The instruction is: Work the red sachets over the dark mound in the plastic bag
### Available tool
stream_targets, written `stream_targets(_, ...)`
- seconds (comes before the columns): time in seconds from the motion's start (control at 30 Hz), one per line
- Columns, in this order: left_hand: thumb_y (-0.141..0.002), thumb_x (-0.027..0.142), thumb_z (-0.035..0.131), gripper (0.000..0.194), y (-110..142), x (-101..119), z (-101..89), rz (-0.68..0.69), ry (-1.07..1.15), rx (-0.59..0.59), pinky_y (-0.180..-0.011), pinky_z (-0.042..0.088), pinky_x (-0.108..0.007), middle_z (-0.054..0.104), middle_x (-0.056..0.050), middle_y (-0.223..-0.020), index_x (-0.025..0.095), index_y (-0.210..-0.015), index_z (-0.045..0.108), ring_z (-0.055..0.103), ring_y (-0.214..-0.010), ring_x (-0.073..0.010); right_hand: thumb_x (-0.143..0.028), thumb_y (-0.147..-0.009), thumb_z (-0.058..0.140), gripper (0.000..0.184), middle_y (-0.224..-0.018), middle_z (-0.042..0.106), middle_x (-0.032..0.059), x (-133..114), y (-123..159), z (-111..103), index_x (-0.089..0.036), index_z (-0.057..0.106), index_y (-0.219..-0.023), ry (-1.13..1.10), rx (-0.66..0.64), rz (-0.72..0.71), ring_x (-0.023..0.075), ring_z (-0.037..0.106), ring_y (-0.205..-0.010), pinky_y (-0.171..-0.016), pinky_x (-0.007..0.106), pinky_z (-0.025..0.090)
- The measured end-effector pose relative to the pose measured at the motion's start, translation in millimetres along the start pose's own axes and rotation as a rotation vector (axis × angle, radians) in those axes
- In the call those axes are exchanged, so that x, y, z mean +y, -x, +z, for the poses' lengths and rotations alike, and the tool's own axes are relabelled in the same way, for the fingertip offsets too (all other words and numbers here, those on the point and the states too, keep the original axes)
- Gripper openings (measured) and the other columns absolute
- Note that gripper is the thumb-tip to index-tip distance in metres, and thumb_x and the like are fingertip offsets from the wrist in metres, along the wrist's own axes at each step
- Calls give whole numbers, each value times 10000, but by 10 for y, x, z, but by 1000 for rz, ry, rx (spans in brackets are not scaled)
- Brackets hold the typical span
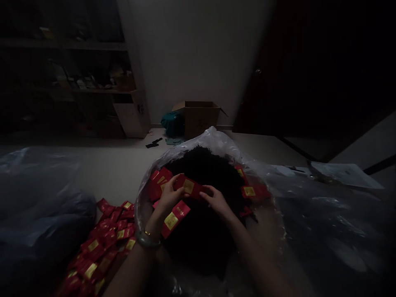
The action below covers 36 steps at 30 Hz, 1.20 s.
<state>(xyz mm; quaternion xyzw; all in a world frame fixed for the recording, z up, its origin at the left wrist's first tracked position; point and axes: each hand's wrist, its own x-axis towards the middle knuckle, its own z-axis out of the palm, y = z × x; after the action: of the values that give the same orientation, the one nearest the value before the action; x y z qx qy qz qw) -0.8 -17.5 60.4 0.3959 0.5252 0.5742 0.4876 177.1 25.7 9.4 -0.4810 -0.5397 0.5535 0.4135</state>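
A small red packet (189, 187) with a gold label is held between both my hands over a big clear plastic bag (216, 142) filled with dark loose material (207, 169). My left hand (168, 196) grips the packet's left end and has a bracelet on its wrist. My right hand (218, 202) pinches the right end. More red packets (175, 216) lie under my left hand, and others (252, 192) rest on the dark heap to the right.
A pile of several red packets (102, 243) spreads across the floor at lower left. A dark bag (40, 206) bulges at far left. A cardboard box (198, 117) and a teal bundle (171, 123) stand by the far wall, shelves (93, 88) at left.
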Motion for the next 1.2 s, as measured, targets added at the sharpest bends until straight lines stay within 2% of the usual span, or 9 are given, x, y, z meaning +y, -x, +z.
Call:
stream_targets(0.1, -623, 108, 629, 537, 35, -16, -163, 53, -163, -14, -689, 571, -323, 642, -87, -1059, 166, -1157, 599, 647, -808, -181, -288, -650, 677, 352, -817, 705, 36, -22, 11, -36, -184, 663, -985, -23, -6, 7, 193, 658, -700, -567, 290, 522)
stream_targets(0.2, -580, 120, 708, 644, 54, -48, -334, 227, -438, 30, -852, 523, -357, 665, -84, -1066, 194, -1209, 590, 626, -958, -213, -199, -672, 607, 314, -969, 716, 50, -77, 55, 12, -198, 690, -975, 86, -58, -185, 220, 653, -910, -814, 360, 517)
stream_targets(0.27, -597, 177, 743, 620, 71, -95, -384, 278, -524, -66, -885, 500, -354, 695, -73, -1050, 221, -1201, 612, 631, -971, -221, -168, -694, 567, 347, -1059, 702, 40, -111, 96, 61, -227, 693, -1012, 175, -80, -279, 226, 626, -1008, -927, 394, 469)
stream_targets(0.37, -706, 249, 672, 327, 103, -196, -326, 186, -495, -225, -766, 527, -309, 744, -62, -912, 213, -1028, 715, 672, -816, -211, -192, -746, 555, 406, -1067, 690, 49, -117, 151, 124, -251, 650, -1137, 270, 14, -327, 226, 628, -979, -909, 407, 479)
stream_targets(0.5, -705, 228, 653, 211, 117, -296, -125, 140, -406, -36, -768, 529, -313, 751, -57, -904, 204, -890, 750, 681, -831, -225, -198, -789, 532, 378, -1068, 675, 80, -49, 186, 182, -240, 653, -1144, 424, 158, -461, 245, 597, -996, -916, 428, 469)
stream_targets(0.63, -687, 191, 658, 187, 90, -319, 12, 91, -342, 129, -771, 533, -327, 750, -73, -868, 177, -853, 745, 687, -816, -224, -159, -801, 495, 414, -1149, 638, 94, 18, 202, 244, -244, 634, -1182, 496, 206, -567, 257, 549, -1068, -962, 453, 435)
stream_targets(0.8, -698, 170, 646, 236, 82, -292, 65, 149, -268, 132, -783, 524, -307, 745, -73, -909, 167, -919, 728, 685, -842, -210, -179, -818, 499, 291, -1144, 632, 101, -26, 223, 269, -224, 691, -1032, 443, 228, -567, 247, 551, -1075, -955, 430, 439)
stream_targets(0.97, -714, 169, 638, 295, 109, -271, 65, 144, -331, 132, -728, 516, -284, 747, -57, -881, 180, -1000, 714, 682, -797, -199, -163, -807, 503, 326, -1074, 663, 85, -129, 256, 262, -219, 651, -1092, 383, 265, -539, 230, 586, -1008, -919, 397, 460)
stream_targets(1.2, -741, 197, 623, 272, 169, -320, 11, 191, -369, 161, -751, 529, -277, 742, -61, -947, 185, -996, 715, 680, -849, -195, -179, -769, 556, 254, -946, 674, 74, -110, 290, 322, -221, 666, -994, 381, 280, -508, 230, 604, -916, -854, 380, 474)
